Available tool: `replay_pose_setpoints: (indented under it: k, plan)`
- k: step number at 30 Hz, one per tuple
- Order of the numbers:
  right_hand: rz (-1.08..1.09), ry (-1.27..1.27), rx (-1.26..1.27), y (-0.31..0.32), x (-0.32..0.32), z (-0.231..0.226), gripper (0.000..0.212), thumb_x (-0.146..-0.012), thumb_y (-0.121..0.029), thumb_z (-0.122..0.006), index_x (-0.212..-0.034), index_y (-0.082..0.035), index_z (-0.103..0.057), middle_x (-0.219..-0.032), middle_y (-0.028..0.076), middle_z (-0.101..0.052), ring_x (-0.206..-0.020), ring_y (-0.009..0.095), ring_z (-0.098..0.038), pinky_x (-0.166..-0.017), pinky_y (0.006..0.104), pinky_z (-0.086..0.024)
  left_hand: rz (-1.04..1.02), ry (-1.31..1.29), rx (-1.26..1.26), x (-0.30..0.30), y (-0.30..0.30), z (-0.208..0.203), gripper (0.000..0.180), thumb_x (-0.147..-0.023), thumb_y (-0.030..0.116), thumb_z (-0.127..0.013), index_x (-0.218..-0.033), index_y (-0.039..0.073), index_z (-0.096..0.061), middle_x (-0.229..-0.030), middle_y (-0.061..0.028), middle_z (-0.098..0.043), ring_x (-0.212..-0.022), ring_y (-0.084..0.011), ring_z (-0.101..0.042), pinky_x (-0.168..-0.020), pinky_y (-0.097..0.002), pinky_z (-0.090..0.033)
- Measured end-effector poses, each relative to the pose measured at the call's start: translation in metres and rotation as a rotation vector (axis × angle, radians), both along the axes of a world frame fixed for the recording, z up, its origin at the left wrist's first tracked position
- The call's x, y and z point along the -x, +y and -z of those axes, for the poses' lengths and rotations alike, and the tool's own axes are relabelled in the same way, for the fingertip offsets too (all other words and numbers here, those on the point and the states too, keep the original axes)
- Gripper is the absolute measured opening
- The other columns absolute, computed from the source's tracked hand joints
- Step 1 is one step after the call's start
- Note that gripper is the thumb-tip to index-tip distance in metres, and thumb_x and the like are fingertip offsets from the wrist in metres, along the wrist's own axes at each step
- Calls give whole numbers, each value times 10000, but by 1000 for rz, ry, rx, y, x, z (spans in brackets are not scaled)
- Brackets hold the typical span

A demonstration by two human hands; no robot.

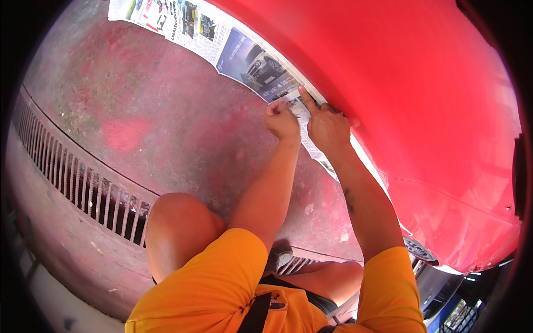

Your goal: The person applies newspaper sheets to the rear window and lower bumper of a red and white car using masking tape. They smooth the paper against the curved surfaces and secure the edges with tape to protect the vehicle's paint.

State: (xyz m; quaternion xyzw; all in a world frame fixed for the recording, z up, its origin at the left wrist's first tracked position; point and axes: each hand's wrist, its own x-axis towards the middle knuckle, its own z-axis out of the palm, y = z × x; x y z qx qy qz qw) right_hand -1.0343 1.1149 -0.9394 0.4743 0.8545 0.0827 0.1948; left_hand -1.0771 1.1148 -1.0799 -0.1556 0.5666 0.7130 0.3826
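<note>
One broad, glossy red car body [411, 100] fills my remote view's right side, its edge lined by a long strip of printed newspaper [244, 58], on which the right hand [328, 125] rests with index finger extended, the left hand [284, 122] curled beside it at the strip's outer edge, whether pinching I cannot tell.

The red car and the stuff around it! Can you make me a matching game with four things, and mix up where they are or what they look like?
Things:
1. newspaper
2. slotted grate
3. sleeves
4. right hand

Places, colours and states:
A. orange
B. one finger stretched straight out
C. along the lower edge of the red car
D. set in the floor, at the picture's left

Right pairs: 1-C, 2-D, 3-A, 4-B
</note>
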Motion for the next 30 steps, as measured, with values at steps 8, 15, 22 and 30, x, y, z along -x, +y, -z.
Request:
replay_pose_setpoints:
  k: [8,15,22,30]
  plan:
    - [17,4,-18,-1,-6,-2,820,-1006,-189,-610,-1686,-473,-250,-1051,176,-732,-898,332,-779,-822,474,-617,85,10,-187,-1,9,-34,307,-1046,223,-636,-1175,-52,-684,-1099,-157,-724,-1034,-227,-669,-933,-360,-528]
    - [156,32,464,-69,-32,-19,478,-995,-229,-636,-1465,-151,-622,-1057,175,-749,-921,354,-751,-856,484,-585,-71,-246,100,46,-6,82,439,-1031,332,-629,-1312,-4,-621,-1299,-152,-659,-1179,-269,-649,-957,-383,-537]
    - [710,692,604,-211,-218,-65,708,-914,-132,-741,-1573,-112,-482,-1133,193,-780,-1099,383,-737,-977,462,-564,472,-289,259,36,-31,89,690,-1031,574,-542,-1475,46,-519,-1531,-185,-542,-1370,-325,-578,-1077,-446,-498]
    - [912,1091,278,-302,-308,-95,347,-872,-82,-761,-1215,-39,-727,-1056,187,-790,-1010,368,-756,-907,445,-571,401,143,-83,49,9,-20,400,-1071,339,-640,-1303,20,-577,-1179,-131,-613,-1010,-269,-666,-746,-385,-517]
